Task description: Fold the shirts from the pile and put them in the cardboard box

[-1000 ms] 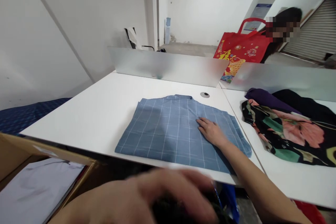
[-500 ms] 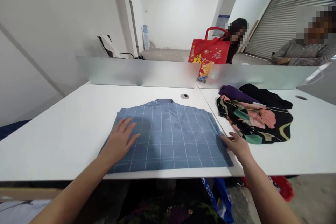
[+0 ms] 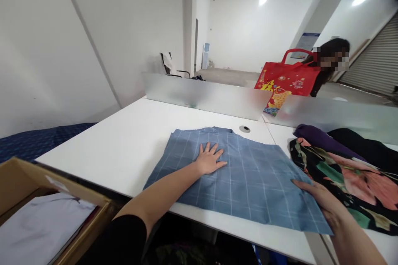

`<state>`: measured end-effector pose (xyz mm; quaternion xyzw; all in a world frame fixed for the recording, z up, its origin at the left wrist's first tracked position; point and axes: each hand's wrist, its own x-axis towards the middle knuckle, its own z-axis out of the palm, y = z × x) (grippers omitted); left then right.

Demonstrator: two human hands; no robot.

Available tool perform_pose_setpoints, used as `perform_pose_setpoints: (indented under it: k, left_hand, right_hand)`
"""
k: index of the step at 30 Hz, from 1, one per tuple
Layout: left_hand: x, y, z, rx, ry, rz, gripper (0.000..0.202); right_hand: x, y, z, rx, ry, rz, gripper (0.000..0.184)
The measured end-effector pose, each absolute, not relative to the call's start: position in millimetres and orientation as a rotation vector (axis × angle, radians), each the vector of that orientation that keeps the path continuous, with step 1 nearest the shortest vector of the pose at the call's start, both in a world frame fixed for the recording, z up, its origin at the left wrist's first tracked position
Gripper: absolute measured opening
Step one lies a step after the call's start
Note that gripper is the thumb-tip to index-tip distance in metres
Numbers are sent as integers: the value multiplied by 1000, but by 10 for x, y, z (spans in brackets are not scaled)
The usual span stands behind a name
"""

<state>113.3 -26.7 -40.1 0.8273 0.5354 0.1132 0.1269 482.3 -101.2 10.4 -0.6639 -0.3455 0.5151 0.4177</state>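
A blue shirt with white window-pane lines (image 3: 245,174) lies folded on the white table, its collar at the far edge. My left hand (image 3: 209,160) rests flat on the middle of it with the fingers spread. At the right edge of the shirt, my right hand (image 3: 320,196) has its thumb on top and the other fingers underneath, partly hidden by the cloth. That edge looks slightly raised from the table.
Right of the shirt lie a black floral garment (image 3: 351,174), a purple one (image 3: 323,143) and a black one (image 3: 370,149). A cardboard box (image 3: 102,211) holding white cloth stands at the lower left. Behind a frosted divider (image 3: 199,95) are a red bag (image 3: 286,76) and a person.
The view has turned left, bringing the box into sight. My left hand has moved inward on the shirt and lies flat. My right hand has taken hold of the shirt's right edge.
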Motion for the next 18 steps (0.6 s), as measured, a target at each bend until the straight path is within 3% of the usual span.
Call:
perform_pose_setpoints:
  k: [7, 11, 15, 18]
  left_hand:
    - [957, -427, -298, 2465, 1437, 269, 73]
    - [467, -760, -261, 2440, 1269, 435, 54]
    - [20, -968, -171, 1703, 1271, 897, 44]
    - [-277, -1033, -140, 1002, 1187, 1105, 50]
  right_hand:
    - [4707, -876, 527, -1732, -956, 1233, 25]
    - [3866, -666, 1033, -1663, -1370, 1106, 27]
    - [2577, -500, 1213, -1454, -1994, 811, 13]
    - [1646, -486, 901, -1349, -2296, 641, 18]
